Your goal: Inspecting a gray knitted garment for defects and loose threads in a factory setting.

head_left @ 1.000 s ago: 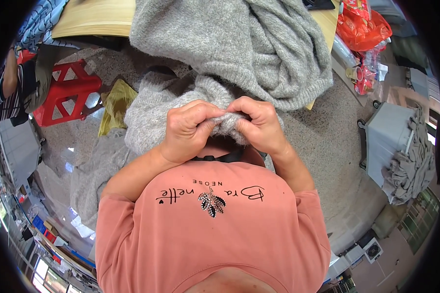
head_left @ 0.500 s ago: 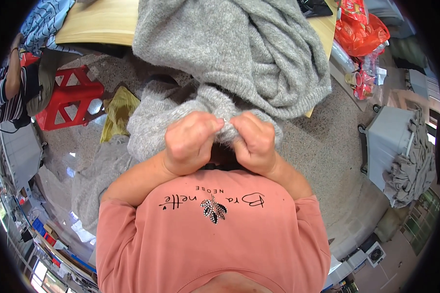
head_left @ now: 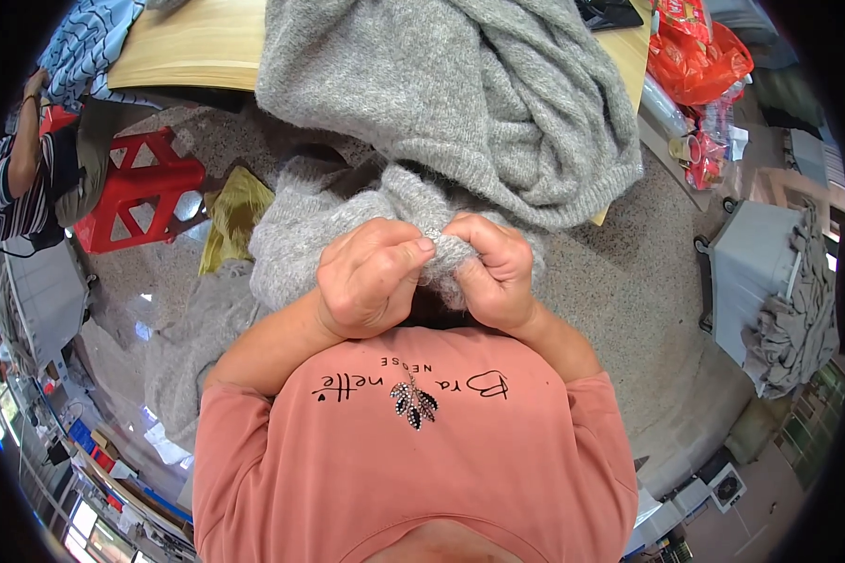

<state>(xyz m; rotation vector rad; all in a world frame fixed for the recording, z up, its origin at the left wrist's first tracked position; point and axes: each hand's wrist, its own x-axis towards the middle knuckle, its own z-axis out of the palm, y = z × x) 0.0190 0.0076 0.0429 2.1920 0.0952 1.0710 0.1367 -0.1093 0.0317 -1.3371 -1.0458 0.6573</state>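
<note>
A fuzzy grey knit garment [head_left: 296, 239] is bunched up in front of my chest, over my lap. My left hand [head_left: 368, 281] pinches its edge between thumb and fingers. Close beside it, my right hand [head_left: 493, 267] grips the same edge, with a short fold of knit bulging between the two hands. More grey knitwear [head_left: 376, 84] is heaped on the table and hangs over its near edge; whether it is one piece with what I hold, I cannot tell.
The wooden table [head_left: 192, 52] lies ahead. At left are a red plastic stool [head_left: 150, 188], a yellow bag [head_left: 235, 211] and a person in a striped shirt [head_left: 28, 178]. Red plastic bags [head_left: 699, 70] are at far right, above a wheeled bin [head_left: 751, 267] with grey knits.
My right hand has turned slightly and shifted its grip, and more of the knit fold shows between my hands. The left thumb now lies straighter along the edge.
</note>
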